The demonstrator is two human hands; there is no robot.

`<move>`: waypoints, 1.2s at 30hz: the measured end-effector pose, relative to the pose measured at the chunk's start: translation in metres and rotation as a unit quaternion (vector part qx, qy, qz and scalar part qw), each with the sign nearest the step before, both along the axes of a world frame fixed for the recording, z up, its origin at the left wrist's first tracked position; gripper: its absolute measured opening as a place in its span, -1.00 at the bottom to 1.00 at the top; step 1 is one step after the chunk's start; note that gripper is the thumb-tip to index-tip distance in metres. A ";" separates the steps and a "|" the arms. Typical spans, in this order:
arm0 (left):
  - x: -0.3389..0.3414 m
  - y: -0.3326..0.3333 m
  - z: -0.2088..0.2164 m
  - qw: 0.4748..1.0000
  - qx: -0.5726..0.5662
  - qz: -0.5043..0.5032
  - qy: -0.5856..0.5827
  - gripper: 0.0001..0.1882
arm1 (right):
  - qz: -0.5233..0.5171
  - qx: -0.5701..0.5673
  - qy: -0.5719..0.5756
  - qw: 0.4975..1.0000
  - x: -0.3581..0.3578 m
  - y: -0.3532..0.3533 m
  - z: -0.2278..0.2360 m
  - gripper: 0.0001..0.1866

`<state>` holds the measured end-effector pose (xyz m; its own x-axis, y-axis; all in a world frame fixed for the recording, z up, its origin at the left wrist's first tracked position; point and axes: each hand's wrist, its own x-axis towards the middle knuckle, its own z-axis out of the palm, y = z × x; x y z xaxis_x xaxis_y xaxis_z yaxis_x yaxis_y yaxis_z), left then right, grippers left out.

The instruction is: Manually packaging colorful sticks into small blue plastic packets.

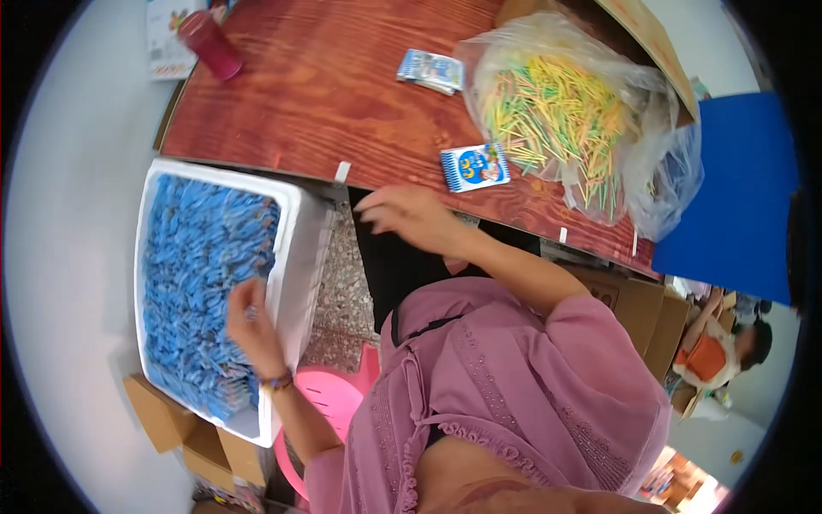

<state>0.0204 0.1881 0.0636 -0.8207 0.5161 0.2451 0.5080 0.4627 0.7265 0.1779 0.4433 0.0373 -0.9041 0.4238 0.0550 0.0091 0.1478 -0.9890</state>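
Note:
My left hand hovers over the right side of a white foam box filled with small blue packets. Its fingers are smeared by motion, and I cannot tell whether anything is in them. In front of my body, just off the table's near edge, my right hand stretches to the left with its fingers apart and nothing visible in them. Closest to it on the table lies a stack of blue-and-white packets. Farther back is another stack of similar packets.
On the red-brown wooden table, a clear plastic bag holds many thin yellow, green and orange sticks. A red tumbler stands far left. A pink plastic chair and cardboard boxes are below. Another person works at right.

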 end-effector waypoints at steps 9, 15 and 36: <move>0.110 0.264 -0.042 0.955 0.038 -0.290 0.059 -0.62 | -0.412 0.111 -0.073 0.901 0.141 0.100 -0.024 -0.82; 0.111 0.299 -0.065 0.952 -0.082 -0.293 0.031 -0.66 | -0.313 0.178 -0.281 0.890 0.137 0.109 -0.011 -0.45; 0.120 0.299 -0.049 0.954 0.084 -0.288 0.022 -0.90 | -0.227 -0.089 -0.085 0.966 0.147 0.145 -0.027 -0.81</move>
<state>0.1403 0.4873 0.0149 -0.4002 0.8286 0.3914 0.6738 -0.0234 0.7385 0.3247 0.5882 0.0105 -0.6119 0.7682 -0.1883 0.1975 -0.0821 -0.9769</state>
